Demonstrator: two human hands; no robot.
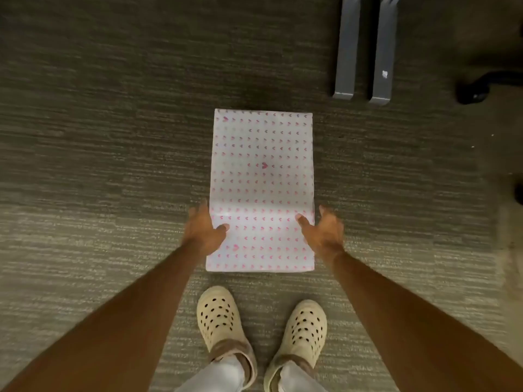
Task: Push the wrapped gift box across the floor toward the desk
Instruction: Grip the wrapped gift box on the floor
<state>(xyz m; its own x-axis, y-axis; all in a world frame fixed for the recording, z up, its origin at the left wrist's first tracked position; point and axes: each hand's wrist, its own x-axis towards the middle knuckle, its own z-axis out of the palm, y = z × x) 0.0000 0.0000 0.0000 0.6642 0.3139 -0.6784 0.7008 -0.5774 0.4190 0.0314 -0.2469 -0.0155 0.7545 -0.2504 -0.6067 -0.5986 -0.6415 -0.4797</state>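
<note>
The rectangular gift box wrapped in white paper with small pink hearts (261,176) lies flat on the grey-green striped carpet floor (113,165), its long side pointing away from the person, just in front of two cream perforated clogs (219,318). The left hand (205,230) presses against the near left edge with the thumb on top of the paper, and the right hand (324,232) does the same at the near right edge; both hands are spread open and flank the box, they do not close around it. It seems the pushing step is at its beginning or in progress, as the box is well apart from the furniture. The next move probably calls for equal forward pressure from both sides, so the box does not turn. Ahead and to the right stand two flat grey metal desk feet (365,52), and further right a black chair caster (478,91). The carpet straight ahead is free, but a course toward the desk feet could bring the far right corner against them.
</note>
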